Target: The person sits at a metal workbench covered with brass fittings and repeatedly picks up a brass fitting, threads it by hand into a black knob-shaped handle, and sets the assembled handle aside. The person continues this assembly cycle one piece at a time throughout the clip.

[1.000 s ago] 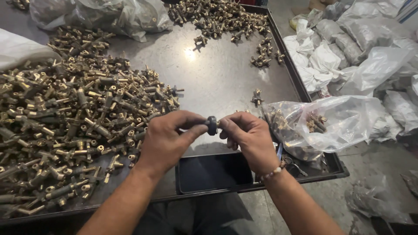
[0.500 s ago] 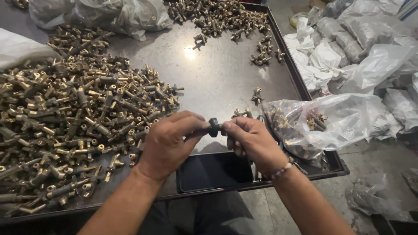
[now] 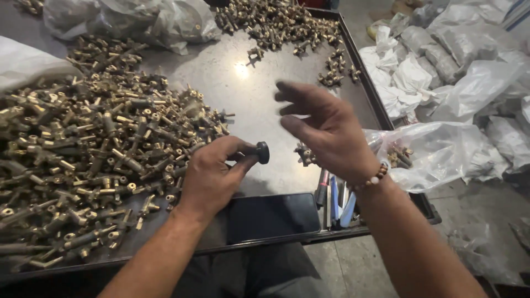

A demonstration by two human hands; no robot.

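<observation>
Dull brass fittings (image 3: 83, 149) (glossy plastic bags (image 3: 441, 149))

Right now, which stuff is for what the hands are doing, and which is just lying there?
In use:
- left hand
- small black-capped part
- right hand, open
- heap of brass fittings

Lying about:
- dark phone
- pens
- clear plastic bag

On the surface (image 3: 232, 94), a heap of fittings (image 3: 83, 160) lies at nine o'clock, a phone (image 3: 273, 217) at six, pens (image 3: 334, 198) beside it, and a bag (image 3: 441, 154), perhaps holding fittings, at three.
</observation>
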